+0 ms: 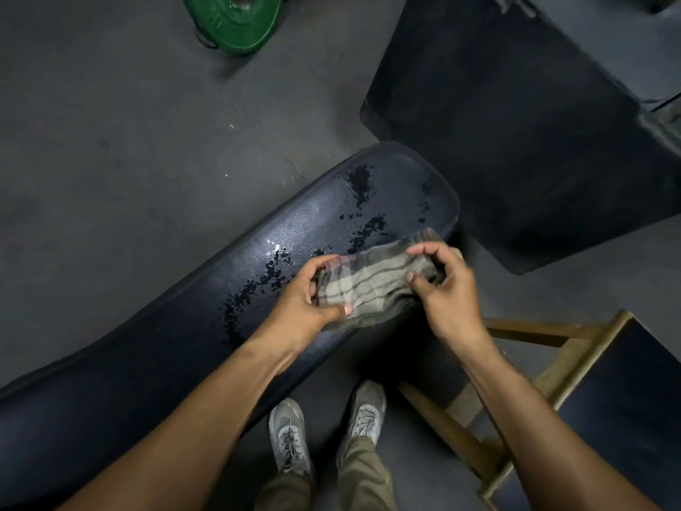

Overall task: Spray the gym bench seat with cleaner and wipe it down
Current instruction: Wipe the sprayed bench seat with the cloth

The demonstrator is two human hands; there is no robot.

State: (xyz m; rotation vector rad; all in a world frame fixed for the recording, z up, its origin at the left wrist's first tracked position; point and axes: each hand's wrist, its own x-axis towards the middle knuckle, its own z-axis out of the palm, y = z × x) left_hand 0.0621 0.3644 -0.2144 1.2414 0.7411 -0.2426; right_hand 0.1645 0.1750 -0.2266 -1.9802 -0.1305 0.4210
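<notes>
**Cloth held over wet bench pad**

A grey gym floor (110, 142) carries a green weight plate (236, 20), a second dark pad (516, 123) and a wooden-framed stool (575, 363). The dark vinyl bench seat (154, 326) runs diagonally, beaded with dark wet patches (361, 178). A striped grey-beige cloth (372, 285), folded, is above the seat's near edge. The left hand (306, 300) pinches its left end; the right hand (446, 285) grips its right end, fingers curled.
</notes>
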